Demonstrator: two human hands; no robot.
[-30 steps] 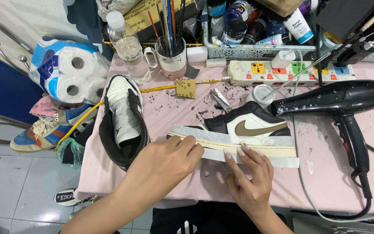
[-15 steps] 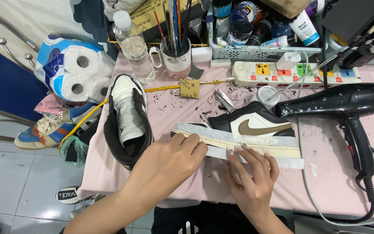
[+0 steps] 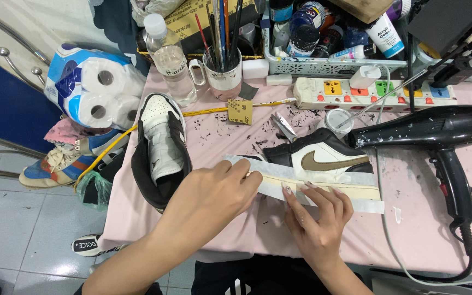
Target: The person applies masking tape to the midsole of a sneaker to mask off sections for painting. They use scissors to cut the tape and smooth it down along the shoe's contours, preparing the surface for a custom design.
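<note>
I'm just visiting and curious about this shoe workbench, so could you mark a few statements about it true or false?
1. Both hands rest on the taped sneaker. True: the left hand and right hand press on the pale tape along its sole.
2. The black hair dryer is held in the right hand. False: it lies on the pink table cover, untouched.
3. The mug holds paintbrushes. True.
4. The second sneaker sits right of the hair dryer. False: it lies left of the hands.
</note>
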